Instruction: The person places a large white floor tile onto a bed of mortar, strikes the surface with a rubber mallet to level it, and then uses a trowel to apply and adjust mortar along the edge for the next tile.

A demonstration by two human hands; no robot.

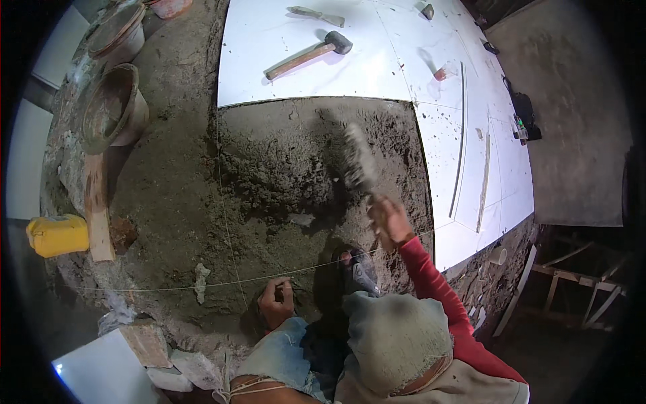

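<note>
My right hand (390, 221), at the end of a red sleeve, grips the handle of a trowel (360, 158). The trowel's blade is coated in grey mortar and blurred by motion. It is over the right part of a rough mortar bed (276, 168), which white tiles border at the far and right sides. Down by my knee, my left hand (276, 303) has its fingers curled in; whether anything is inside them is hidden. A thin string (175, 289) stretches across the ground, passing close to both hands. My shoe (360, 273) stands on the mortar between them.
On the white tiles (303, 84) rest a rubber mallet (309, 55), a small scraper-like tool (315, 15) and long thin strips (459, 145). Buckets (118, 108), a wood plank (98, 209) and a yellow jerrycan (59, 236) stand at left. A wall (562, 114) rises at right.
</note>
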